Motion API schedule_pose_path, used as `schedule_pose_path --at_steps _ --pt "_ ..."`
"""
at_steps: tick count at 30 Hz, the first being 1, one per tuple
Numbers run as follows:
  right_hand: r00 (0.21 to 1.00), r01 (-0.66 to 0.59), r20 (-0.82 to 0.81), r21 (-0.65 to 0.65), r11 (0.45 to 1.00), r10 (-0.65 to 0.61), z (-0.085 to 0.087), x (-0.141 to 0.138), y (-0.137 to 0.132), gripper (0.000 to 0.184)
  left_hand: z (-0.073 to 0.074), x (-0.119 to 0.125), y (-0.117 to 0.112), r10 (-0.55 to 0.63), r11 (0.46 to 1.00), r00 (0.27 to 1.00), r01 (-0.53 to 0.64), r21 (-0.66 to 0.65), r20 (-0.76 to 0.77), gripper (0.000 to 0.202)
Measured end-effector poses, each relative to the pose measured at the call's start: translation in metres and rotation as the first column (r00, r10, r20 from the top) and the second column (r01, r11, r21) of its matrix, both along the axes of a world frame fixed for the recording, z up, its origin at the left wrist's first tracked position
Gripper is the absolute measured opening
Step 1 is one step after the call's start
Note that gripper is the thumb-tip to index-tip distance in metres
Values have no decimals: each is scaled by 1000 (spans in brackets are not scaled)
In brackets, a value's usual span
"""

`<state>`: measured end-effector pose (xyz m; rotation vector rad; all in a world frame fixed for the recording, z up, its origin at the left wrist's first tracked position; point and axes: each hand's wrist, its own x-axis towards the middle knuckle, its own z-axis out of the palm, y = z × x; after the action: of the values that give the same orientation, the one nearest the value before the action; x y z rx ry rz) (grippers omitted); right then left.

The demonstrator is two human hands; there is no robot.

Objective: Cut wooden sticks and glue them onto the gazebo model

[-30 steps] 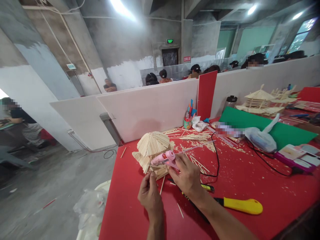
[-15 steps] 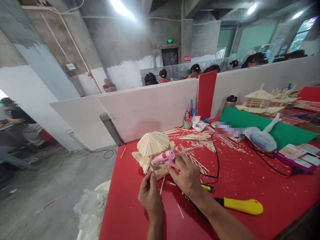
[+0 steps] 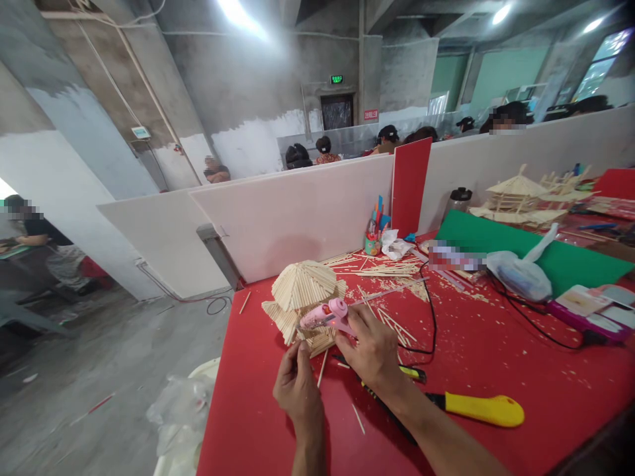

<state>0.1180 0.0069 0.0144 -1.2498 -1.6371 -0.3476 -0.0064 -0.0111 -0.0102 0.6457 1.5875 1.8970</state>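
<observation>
My right hand (image 3: 370, 344) is closed around the handle of a pink hot glue gun (image 3: 322, 315), whose nozzle points left toward my other hand. A glue stick (image 3: 391, 291) sticks out behind the gun. Just below the nozzle, the fingertips of my left hand (image 3: 297, 380) are pinched together; whatever they hold is too small to make out. Right behind both hands stands a small pavilion model (image 3: 303, 285) built of thin wooden sticks, with a cone-like upper roof and a wider lower roof. The gun and my hands hide part of its lower front.
Loose wooden sticks (image 3: 387, 268) and shavings lie behind the model on the red table (image 3: 476, 357). A yellow-handled tool (image 3: 483, 408) and a cutter (image 3: 414, 374) lie near my right forearm. A black cord (image 3: 434, 317) crosses the table. White partitions (image 3: 297, 218) stand behind.
</observation>
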Motion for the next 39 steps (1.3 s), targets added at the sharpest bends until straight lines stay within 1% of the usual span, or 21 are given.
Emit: schedule_pose_path --at_steps 7,17,23,27,34,39 --pt "1000 6 6 7 1000 -6 0 0 -1 24 -2 -1 0 -20 1000 1000 20 18 3 27" --pt "1000 13 12 34 999 -13 4 -1 -2 26 -3 -1 0 -30 999 1000 30 20 9 26" --pt "1000 11 8 34 999 -11 2 -1 -1 27 0 -1 0 -31 1000 999 31 5 27 27" --pt "1000 5 2 26 1000 -5 2 -1 -1 25 0 -1 0 -31 999 999 31 11 25 27" --pt "1000 12 13 34 999 -13 3 -1 -2 24 -4 -1 2 -32 999 999 32 29 32 27" --pt "1000 16 5 37 999 -16 3 -1 -2 22 -2 0 1 -26 999 1000 26 22 17 25"
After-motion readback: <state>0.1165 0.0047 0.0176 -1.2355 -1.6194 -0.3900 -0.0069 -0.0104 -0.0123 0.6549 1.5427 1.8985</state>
